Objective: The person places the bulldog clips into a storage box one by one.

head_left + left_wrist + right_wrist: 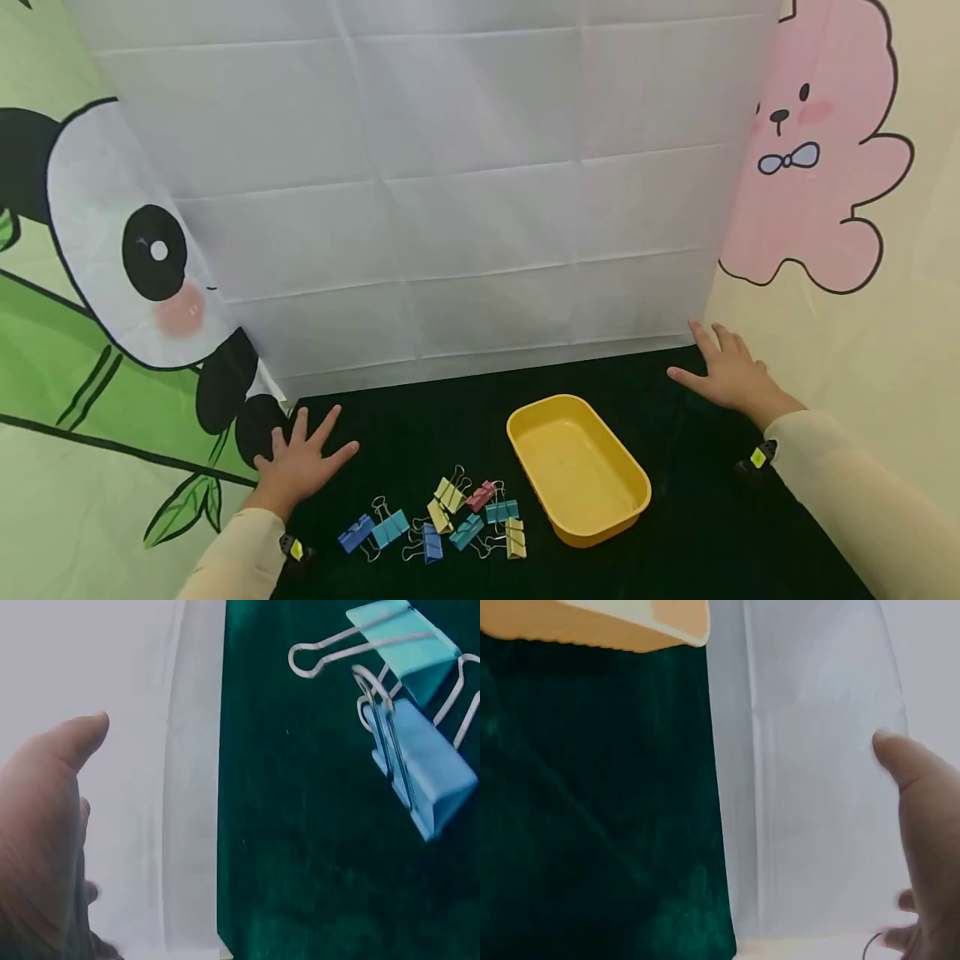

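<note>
My left hand is held out over the left side of the dark green cloth, fingers spread and holding nothing. Nearest to it lie a dark blue binder clip and a teal binder clip, both large in the left wrist view. Several more binder clips in yellow, pink, teal and blue are clustered to their right, among them a pink clip. A yellow plastic tray with nothing inside stands right of the clips. Beyond the tray's right side, my right hand is stretched out with its fingers spread, also holding nothing.
Dark green cloth covers the table. A creased white sheet hangs behind the table's back edge. Printed fabric stands on both sides, with a panda at left and a pink bear at right.
</note>
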